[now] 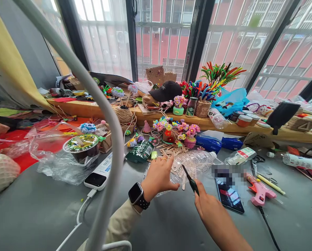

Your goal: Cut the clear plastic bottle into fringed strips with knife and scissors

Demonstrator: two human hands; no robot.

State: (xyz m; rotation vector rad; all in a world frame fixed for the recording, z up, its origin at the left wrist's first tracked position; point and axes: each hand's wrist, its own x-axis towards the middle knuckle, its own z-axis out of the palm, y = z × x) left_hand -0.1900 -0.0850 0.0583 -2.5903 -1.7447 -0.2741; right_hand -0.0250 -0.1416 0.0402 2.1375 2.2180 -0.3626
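Counter, grey and crowded, with both hands above it. A white tube curves upward, left of the hands. The left hand, a black watch on its wrist, is open, thumb spread from the fingers, near wooden sticks; whether it touches them is unclear. The right hand is closed around the handle of a slim dark tool, its tip pointing up and leftward, between the hands. Right of the right hand lie a phone and, farther right, a pink glue gun. Left of the left hand lies a white power bank; beyond that is a lidded bowl. Just beyond the hands, a clear bottle lies on its side over sticks. Farther off stand pink flowers beside blue tissue packs. Beyond, a ledge carries a black cap and colourful pipe cleaners, before barred windows.
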